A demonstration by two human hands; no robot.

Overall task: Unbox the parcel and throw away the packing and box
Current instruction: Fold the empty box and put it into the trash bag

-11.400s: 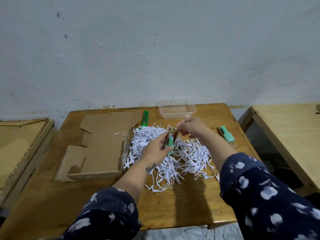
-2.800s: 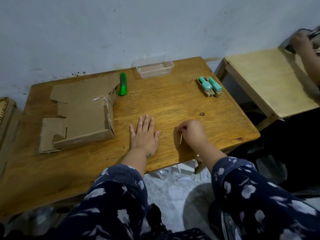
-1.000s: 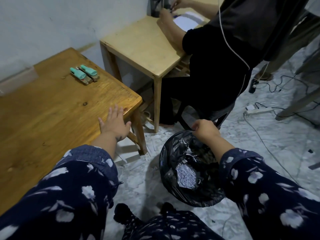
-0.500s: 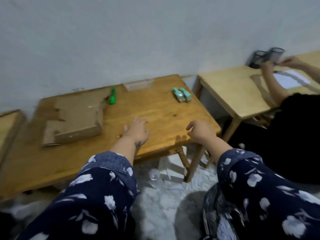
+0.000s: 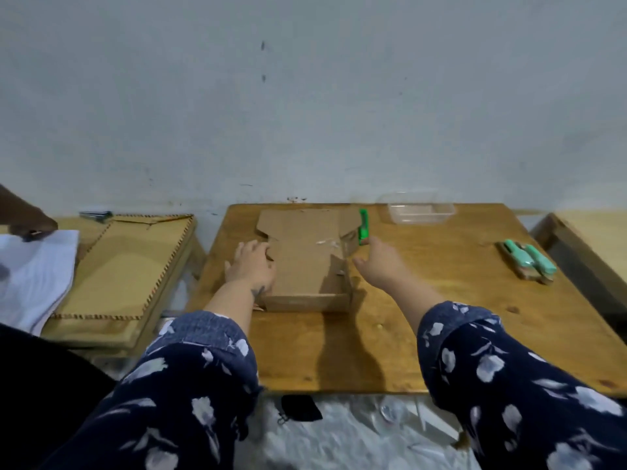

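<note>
An opened brown cardboard box [image 5: 305, 266] lies on the wooden table [image 5: 424, 317] with its flaps spread toward the wall. My left hand [image 5: 252, 266] rests against the box's left side, fingers spread on the cardboard. My right hand [image 5: 381, 262] hovers just right of the box with its fingers apart, holding nothing. Two mint-green items [image 5: 527, 264] lie side by side near the table's right edge. No shredded paper shows on the table.
A green utility knife [image 5: 363, 226] lies behind the box, beside a clear plastic tub [image 5: 419, 212] near the wall. A lighter wooden table [image 5: 118, 266] stands left with a white cloth [image 5: 30, 276] and another person's hand [image 5: 23, 218]. Another table [image 5: 590, 232] is at right.
My view has swung back from the black bin bag on the floor to the table. Both hands have moved forward from the table's front edge to either side of the box.
</note>
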